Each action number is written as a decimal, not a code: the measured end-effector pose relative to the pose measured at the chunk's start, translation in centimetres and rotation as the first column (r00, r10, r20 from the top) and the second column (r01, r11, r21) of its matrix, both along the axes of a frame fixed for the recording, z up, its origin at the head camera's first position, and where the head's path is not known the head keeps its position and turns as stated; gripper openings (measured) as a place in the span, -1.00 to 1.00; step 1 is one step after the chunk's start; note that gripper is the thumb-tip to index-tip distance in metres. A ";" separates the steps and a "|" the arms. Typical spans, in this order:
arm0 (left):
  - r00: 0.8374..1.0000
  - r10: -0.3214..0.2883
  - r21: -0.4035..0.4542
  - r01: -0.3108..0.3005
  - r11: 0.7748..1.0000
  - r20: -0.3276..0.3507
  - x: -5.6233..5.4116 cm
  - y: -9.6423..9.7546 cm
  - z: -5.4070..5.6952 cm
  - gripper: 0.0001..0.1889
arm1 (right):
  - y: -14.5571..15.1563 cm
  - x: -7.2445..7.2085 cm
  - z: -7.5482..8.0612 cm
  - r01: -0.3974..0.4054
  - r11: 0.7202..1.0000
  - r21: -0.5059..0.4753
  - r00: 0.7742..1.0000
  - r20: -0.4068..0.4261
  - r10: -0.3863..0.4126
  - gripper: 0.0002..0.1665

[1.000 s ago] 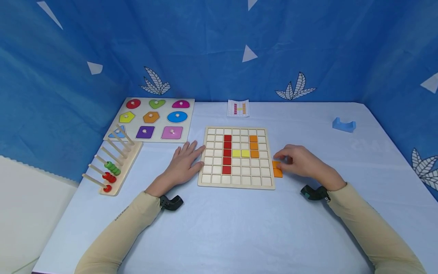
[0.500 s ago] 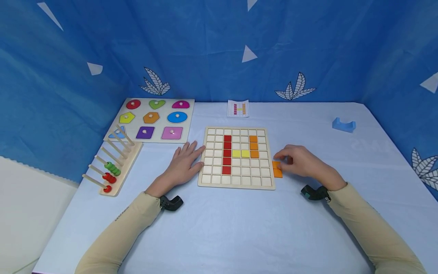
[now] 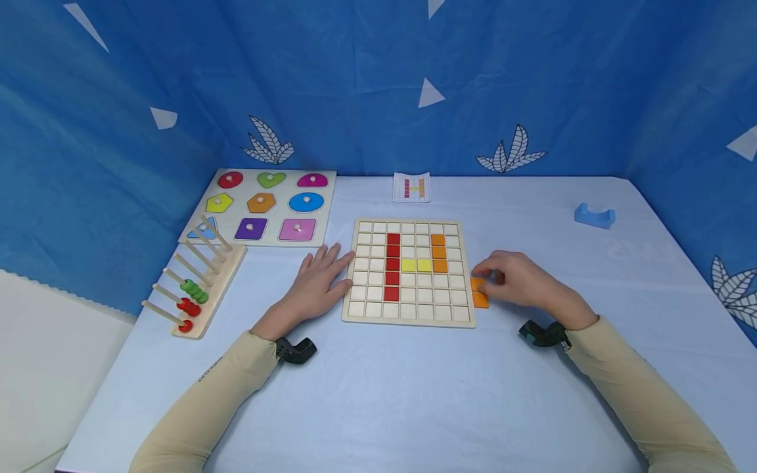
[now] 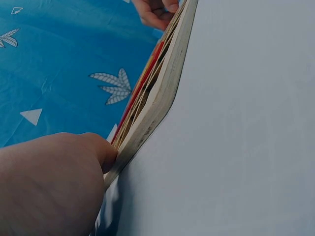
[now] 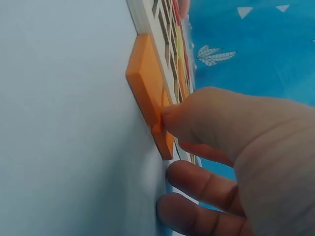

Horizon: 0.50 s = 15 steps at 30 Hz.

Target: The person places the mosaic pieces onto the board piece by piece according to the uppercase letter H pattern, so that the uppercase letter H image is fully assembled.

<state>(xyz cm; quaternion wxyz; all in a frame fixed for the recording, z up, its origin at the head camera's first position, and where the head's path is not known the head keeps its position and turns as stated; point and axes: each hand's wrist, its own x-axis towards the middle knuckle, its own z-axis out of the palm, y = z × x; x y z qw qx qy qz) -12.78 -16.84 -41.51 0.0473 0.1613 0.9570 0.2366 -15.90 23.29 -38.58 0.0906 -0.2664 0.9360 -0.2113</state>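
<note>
A wooden grid board (image 3: 408, 315) lies flat before me, bearing a column of red tiles (image 3: 393, 264), two yellow tiles (image 3: 416, 265) and three orange tiles (image 3: 439, 253). My left hand (image 3: 316, 282) rests palm down with fingers spread, its thumb and index finger touching the board's left edge. Two more orange tiles lie against the right edge; the nearer one (image 3: 481, 300) is in plain sight. Thumb and index finger of my right hand (image 3: 520, 279) pinch the farther tile (image 5: 167, 142), partly hidden by them. The other right fingers curl loosely near the tabletop.
A small pattern card (image 3: 411, 188) lies behind the board. At the left are a knobbed shape puzzle (image 3: 278, 210) and a bead counter with pegs (image 3: 213, 292). A blue cradle-shaped piece (image 3: 594, 215) sits at the far right. Blue cloth (image 3: 367, 85) hangs behind the table.
The orange tiles beside the board have shifted very slightly under my right hand. My left hand and the board look still.
</note>
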 end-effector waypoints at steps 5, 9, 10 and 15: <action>1.000 -0.003 0.001 0.003 1.000 -0.002 0.0 0.0 0.0 -0.34 | -0.1 0.0 0.0 0.003 1.000 0.003 1.000 -0.021 -0.002 -0.69; 1.000 -0.004 0.001 0.004 1.000 0.002 0.0 0.0 0.0 -0.34 | -0.1 0.0 -0.1 -0.003 1.000 0.008 0.999 -0.033 0.003 -0.70; 1.000 -0.004 0.001 0.004 1.000 0.003 0.0 0.0 0.0 -0.34 | 0.0 0.1 -0.1 -0.007 1.000 0.008 0.999 -0.037 0.007 -0.70; 1.000 -0.002 -0.001 0.002 1.000 0.002 0.0 0.0 0.1 -0.34 | 0.0 0.1 -0.2 -0.023 1.000 0.007 0.998 -0.054 0.024 -0.70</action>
